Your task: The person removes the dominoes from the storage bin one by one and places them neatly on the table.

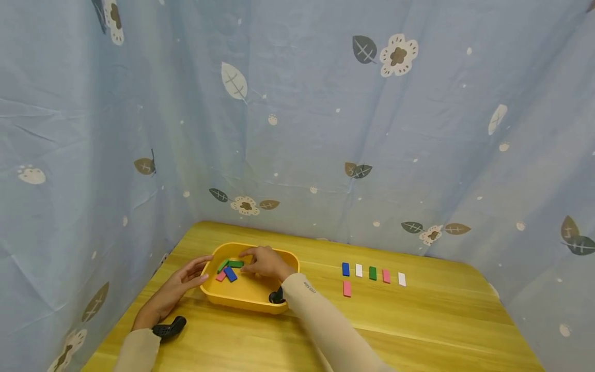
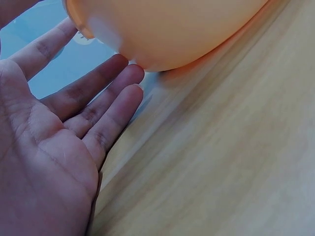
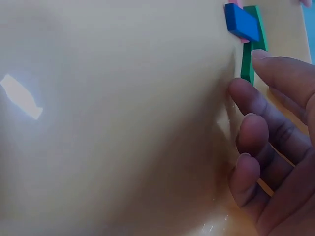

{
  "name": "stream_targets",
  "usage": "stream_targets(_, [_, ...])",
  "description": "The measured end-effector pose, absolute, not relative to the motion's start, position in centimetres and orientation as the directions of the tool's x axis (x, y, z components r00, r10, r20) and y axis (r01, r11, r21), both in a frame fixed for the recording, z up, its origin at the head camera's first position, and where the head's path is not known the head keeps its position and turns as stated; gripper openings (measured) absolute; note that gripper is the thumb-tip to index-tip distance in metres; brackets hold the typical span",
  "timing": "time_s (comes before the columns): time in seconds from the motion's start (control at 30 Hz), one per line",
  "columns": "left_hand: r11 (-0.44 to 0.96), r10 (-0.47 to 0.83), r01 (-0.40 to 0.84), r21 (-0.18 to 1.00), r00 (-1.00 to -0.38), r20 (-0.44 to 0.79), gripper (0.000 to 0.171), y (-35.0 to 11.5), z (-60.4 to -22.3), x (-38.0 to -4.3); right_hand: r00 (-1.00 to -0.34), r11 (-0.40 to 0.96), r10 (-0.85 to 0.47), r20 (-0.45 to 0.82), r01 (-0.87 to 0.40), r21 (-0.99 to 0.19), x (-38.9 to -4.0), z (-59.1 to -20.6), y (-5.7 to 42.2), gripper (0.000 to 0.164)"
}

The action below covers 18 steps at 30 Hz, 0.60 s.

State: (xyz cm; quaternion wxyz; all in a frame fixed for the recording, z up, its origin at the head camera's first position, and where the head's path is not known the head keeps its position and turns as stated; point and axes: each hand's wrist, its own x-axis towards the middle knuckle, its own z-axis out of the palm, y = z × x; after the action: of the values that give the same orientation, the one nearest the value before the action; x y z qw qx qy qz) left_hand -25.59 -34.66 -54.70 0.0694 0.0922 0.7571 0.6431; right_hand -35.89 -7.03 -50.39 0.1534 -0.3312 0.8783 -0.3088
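Note:
A yellow plastic basin sits on the table and contains a blue block, a pink block and two green blocks, one of them nearest my right hand. The right hand reaches inside over the far wall. Its thumb and forefinger stand apart beside the green block, with nothing visible between them. Along the basin's left side, my left hand has its fingers extended against the wall. In the left wrist view the left hand shows an unfilled palm, fingertips at the basin.
Right of the basin, several blocks form a row: blue, white, green, pink and white. Another pink block lies nearer me, below the blue one. A patterned curtain surrounds the wooden table.

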Motion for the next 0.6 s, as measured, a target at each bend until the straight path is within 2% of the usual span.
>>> stream_targets(0.47, [0.156, 0.235, 0.067, 0.985, -0.972, 0.028, 0.057, -34.84, -54.89, -25.60, -0.735, 0.627, -0.676, -0.049, -0.539, -0.562, -35.91, -50.79, -7.27, 0.042])
stream_targets(0.6, [0.158, 0.241, 0.073, 0.985, -0.970, 0.034, 0.057, -34.92, -54.92, -25.56, -0.737, 0.621, -0.674, -0.051, -0.528, -0.579, -35.74, -50.72, -7.21, 0.029])
